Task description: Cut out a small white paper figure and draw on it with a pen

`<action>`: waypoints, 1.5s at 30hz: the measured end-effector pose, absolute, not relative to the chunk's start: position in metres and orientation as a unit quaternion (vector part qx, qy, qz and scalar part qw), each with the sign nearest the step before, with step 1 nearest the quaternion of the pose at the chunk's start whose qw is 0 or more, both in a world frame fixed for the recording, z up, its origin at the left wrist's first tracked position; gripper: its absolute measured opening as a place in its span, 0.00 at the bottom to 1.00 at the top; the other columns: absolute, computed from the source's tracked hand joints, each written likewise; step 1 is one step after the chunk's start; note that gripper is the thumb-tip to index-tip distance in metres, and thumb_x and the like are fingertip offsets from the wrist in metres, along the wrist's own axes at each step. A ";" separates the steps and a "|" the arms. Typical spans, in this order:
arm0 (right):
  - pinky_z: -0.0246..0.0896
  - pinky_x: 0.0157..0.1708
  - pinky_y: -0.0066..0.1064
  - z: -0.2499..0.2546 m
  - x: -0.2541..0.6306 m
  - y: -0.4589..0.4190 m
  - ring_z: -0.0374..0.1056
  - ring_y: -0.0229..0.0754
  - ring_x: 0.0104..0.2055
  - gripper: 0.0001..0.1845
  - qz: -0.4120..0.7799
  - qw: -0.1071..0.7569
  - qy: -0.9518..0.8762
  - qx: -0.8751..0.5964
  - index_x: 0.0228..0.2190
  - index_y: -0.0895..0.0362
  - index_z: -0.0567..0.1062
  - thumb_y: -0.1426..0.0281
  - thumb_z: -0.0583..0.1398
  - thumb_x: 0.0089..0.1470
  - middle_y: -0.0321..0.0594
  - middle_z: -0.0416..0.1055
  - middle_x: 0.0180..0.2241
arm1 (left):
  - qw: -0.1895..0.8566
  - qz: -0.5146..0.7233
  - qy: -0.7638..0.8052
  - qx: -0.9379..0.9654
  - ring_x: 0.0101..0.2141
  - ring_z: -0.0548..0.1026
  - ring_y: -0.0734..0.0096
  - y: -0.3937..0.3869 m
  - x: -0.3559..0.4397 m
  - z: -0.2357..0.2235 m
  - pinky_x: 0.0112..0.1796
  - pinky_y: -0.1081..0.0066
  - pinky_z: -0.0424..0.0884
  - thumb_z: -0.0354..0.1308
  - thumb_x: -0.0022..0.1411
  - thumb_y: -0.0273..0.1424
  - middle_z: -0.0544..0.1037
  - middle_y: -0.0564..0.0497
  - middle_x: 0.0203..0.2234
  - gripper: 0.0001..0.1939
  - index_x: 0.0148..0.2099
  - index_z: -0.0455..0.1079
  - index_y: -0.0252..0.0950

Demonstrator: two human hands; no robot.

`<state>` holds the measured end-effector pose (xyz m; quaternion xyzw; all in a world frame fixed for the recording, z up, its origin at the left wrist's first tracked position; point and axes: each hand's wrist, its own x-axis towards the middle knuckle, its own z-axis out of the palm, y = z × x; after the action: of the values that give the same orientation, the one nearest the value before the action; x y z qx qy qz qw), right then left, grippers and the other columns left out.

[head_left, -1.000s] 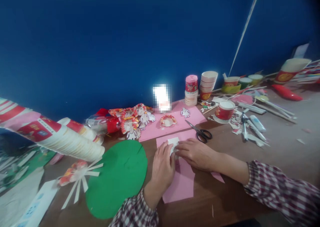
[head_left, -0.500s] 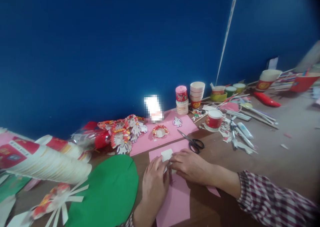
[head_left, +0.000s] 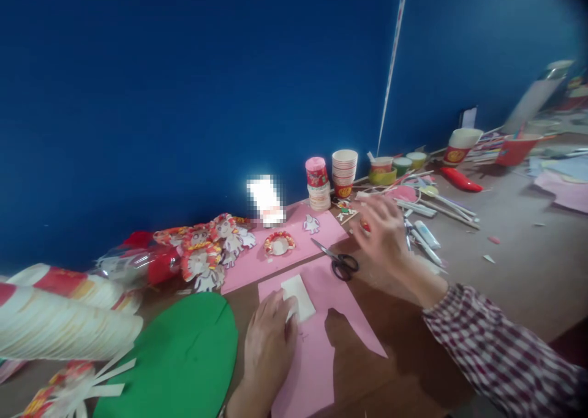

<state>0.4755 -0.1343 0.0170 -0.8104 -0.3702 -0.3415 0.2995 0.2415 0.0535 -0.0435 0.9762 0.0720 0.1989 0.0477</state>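
Observation:
My left hand point(head_left: 270, 338) rests on the pink paper sheet point(head_left: 305, 369), fingers curled over the left edge of a small white paper piece point(head_left: 301, 298) and holding it against the sheet. The sheet has a notch cut from its right side. My right hand point(head_left: 383, 234) is raised above the table to the right, blurred, its fingers apart and nothing visible in them. It hides most of a small red paper cup point(head_left: 365, 225) behind it. Black-handled scissors point(head_left: 342, 265) lie partly open between my hands, at the sheet's top edge.
Left stand a green paper round point(head_left: 179, 357) and stacked paper cups point(head_left: 68, 323). On a pink board point(head_left: 243, 274) lie a beaded ring point(head_left: 279, 244) and paper figures point(head_left: 229, 234). Cup stacks point(head_left: 344, 173), glue tubes point(head_left: 427, 234) and a red pouch-like object point(head_left: 460, 179) sit rightward.
My right hand has left the white paper piece and moved up and right, toward the small red cup. My left hand stays on the paper. The view has turned right.

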 end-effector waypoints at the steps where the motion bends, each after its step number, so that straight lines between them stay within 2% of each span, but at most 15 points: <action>1: 0.50 0.57 0.53 0.017 0.488 -0.141 0.55 0.55 0.58 0.20 -0.357 0.297 -0.307 -0.831 0.51 0.57 0.69 0.67 0.57 0.56 0.49 0.65 0.53 | 0.047 0.195 0.075 0.977 0.50 0.70 0.55 0.053 0.241 -0.043 0.47 0.54 0.72 0.53 0.60 0.26 0.73 0.45 0.49 0.16 0.50 0.69 0.41; 3: 0.52 0.55 0.54 0.011 0.508 -0.150 0.57 0.58 0.56 0.27 -0.360 0.300 -0.232 -0.852 0.53 0.59 0.66 0.62 0.59 0.53 0.53 0.63 0.53 | 0.048 0.192 0.081 0.977 0.50 0.70 0.56 0.052 0.241 -0.042 0.47 0.54 0.71 0.52 0.60 0.26 0.73 0.44 0.49 0.15 0.50 0.70 0.41; 5: 0.59 0.49 0.53 0.001 0.521 -0.155 0.61 0.59 0.53 0.31 -0.321 0.299 -0.207 -0.875 0.54 0.59 0.64 0.60 0.60 0.51 0.54 0.65 0.50 | 0.052 0.195 0.084 0.976 0.49 0.70 0.56 0.052 0.241 -0.041 0.47 0.53 0.71 0.52 0.61 0.27 0.73 0.44 0.49 0.15 0.49 0.70 0.40; 8: 0.65 0.37 0.45 -0.011 0.526 -0.155 0.67 0.57 0.45 0.29 -0.265 0.290 -0.217 -0.894 0.53 0.57 0.65 0.60 0.59 0.51 0.52 0.67 0.46 | 0.059 0.197 0.083 0.975 0.49 0.70 0.56 0.052 0.241 -0.042 0.47 0.53 0.72 0.52 0.60 0.26 0.72 0.44 0.50 0.15 0.49 0.70 0.40; 11: 0.65 0.33 0.42 -0.013 0.523 -0.153 0.68 0.56 0.43 0.28 -0.250 0.283 -0.224 -0.898 0.53 0.57 0.66 0.61 0.58 0.51 0.52 0.67 0.46 | 0.064 0.193 0.084 0.976 0.50 0.70 0.56 0.052 0.241 -0.042 0.48 0.53 0.71 0.53 0.60 0.25 0.72 0.44 0.50 0.16 0.50 0.69 0.40; 21: 0.65 0.42 0.47 -0.009 0.520 -0.152 0.65 0.59 0.50 0.30 -0.213 0.288 -0.220 -0.907 0.54 0.57 0.65 0.62 0.59 0.50 0.53 0.65 0.50 | 0.071 0.182 0.090 0.977 0.50 0.69 0.56 0.051 0.240 -0.040 0.48 0.53 0.70 0.52 0.60 0.25 0.72 0.45 0.50 0.15 0.49 0.69 0.40; 27: 0.64 0.45 0.47 -0.009 0.520 -0.153 0.63 0.59 0.52 0.31 -0.197 0.296 -0.203 -0.912 0.55 0.57 0.64 0.62 0.59 0.50 0.53 0.61 0.54 | 0.079 0.173 0.099 0.977 0.51 0.68 0.56 0.051 0.240 -0.040 0.49 0.53 0.69 0.53 0.59 0.25 0.72 0.45 0.50 0.16 0.50 0.69 0.39; 33: 0.64 0.45 0.46 -0.010 0.520 -0.152 0.63 0.57 0.52 0.32 -0.190 0.305 -0.190 -0.914 0.55 0.56 0.64 0.62 0.59 0.49 0.52 0.61 0.54 | 0.082 0.160 0.105 0.978 0.52 0.67 0.57 0.050 0.240 -0.039 0.51 0.54 0.68 0.52 0.59 0.24 0.71 0.46 0.51 0.17 0.50 0.69 0.39; 39: 0.56 0.54 0.49 -0.005 0.517 -0.151 0.55 0.58 0.59 0.36 -0.255 0.307 -0.208 -0.893 0.57 0.61 0.60 0.60 0.61 0.49 0.56 0.58 0.56 | 0.082 0.167 0.107 0.977 0.52 0.67 0.56 0.049 0.240 -0.037 0.51 0.54 0.67 0.51 0.60 0.24 0.71 0.44 0.52 0.18 0.53 0.67 0.36; 43: 0.50 0.58 0.51 0.007 0.496 -0.144 0.51 0.56 0.62 0.30 -0.346 0.301 -0.238 -0.856 0.56 0.59 0.62 0.61 0.58 0.54 0.55 0.55 0.59 | 0.090 0.188 0.094 0.974 0.51 0.68 0.57 0.048 0.240 -0.036 0.51 0.54 0.67 0.51 0.61 0.25 0.72 0.44 0.50 0.16 0.52 0.67 0.36; 45: 0.51 0.57 0.49 0.011 0.476 -0.135 0.52 0.53 0.61 0.24 -0.344 0.309 -0.311 -0.830 0.53 0.59 0.64 0.64 0.57 0.56 0.53 0.57 0.58 | 0.100 0.204 0.080 0.971 0.51 0.68 0.58 0.048 0.241 -0.035 0.51 0.55 0.67 0.51 0.61 0.25 0.73 0.44 0.49 0.15 0.50 0.68 0.37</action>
<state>0.4758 -0.1352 0.0109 -0.8302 -0.3109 -0.3444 0.3090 0.2409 0.0483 -0.0351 0.9707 0.0796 0.2037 0.0996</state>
